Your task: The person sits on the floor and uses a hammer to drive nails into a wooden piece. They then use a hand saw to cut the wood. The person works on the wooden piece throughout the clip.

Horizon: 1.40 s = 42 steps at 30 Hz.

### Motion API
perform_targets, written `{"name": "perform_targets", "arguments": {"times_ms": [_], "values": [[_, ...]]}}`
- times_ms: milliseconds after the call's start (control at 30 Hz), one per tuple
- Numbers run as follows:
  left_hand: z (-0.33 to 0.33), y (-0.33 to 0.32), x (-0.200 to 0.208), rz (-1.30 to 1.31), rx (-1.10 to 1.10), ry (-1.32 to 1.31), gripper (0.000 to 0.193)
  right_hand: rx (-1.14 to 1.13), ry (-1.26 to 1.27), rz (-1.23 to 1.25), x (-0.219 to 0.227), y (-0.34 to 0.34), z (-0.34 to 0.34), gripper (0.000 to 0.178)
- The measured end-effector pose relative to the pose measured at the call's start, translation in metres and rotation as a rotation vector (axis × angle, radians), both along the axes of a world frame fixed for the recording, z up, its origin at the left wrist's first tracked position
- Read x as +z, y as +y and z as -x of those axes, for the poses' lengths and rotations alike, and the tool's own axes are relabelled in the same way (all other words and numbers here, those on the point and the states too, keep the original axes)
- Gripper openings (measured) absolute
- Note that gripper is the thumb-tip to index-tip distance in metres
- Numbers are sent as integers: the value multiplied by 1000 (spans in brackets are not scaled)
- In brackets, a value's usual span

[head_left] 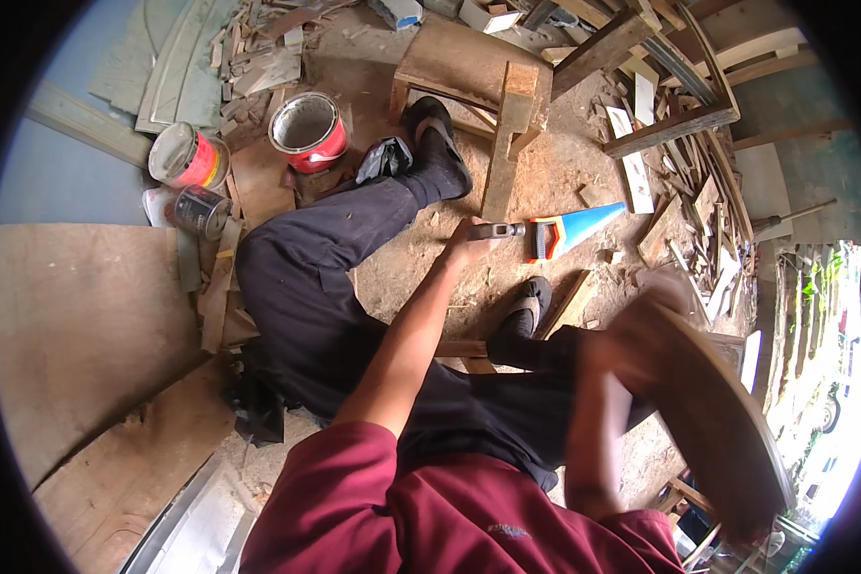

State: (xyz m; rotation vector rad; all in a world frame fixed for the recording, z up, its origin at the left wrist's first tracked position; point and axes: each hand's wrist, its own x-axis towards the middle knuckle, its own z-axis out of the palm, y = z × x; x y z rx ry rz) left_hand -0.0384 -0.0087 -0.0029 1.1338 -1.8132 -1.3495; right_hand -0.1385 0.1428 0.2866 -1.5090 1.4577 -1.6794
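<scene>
My left hand [470, 246] is closed around a hammer [496, 231], with its dark metal head pointing right. Just right of the hammer head lies a handsaw [579, 227] with a blue blade and an orange-and-black handle. My right hand [638, 330], blurred by motion, grips the upper part of a long brown wooden board [717, 421] that slants down to the lower right. Beyond my left hand, a narrow wooden piece [503, 158] leans against a low wooden stool [450, 62].
Red paint cans [320, 148] and a dark can [199, 210] stand at the left beside a plywood sheet [86, 325]. Wood scraps [703, 210] and a wooden frame [679, 129] crowd the right. My shoes [529, 301] rest on the dusty floor [392, 277].
</scene>
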Motion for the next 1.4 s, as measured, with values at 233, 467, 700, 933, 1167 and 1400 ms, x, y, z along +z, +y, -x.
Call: {"name": "perform_targets", "arguments": {"times_ms": [233, 467, 700, 933, 1167, 1400], "values": [[15, 15, -44, 46, -58, 149, 18, -207, -371, -683, -107, 86, -38, 27], [-14, -3, -8, 51, 23, -15, 31, -155, -297, -571, -76, 24, -38, 25], [-26, -4, -10, -75, 133, 83, 17, 10, -240, -966, -86, -13, -23, 19], [-30, -9, -11, -92, 101, -21, 25, 173, -321, 290, 73, -29, 0, 16], [-21, -6, -82, -285, 17, 610, 13, 191, -499, -916, -84, 34, -69, 11], [-2, 4, -30, -114, -9, 307, 17, 104, -285, -707, -73, 49, -40, 44]]}}
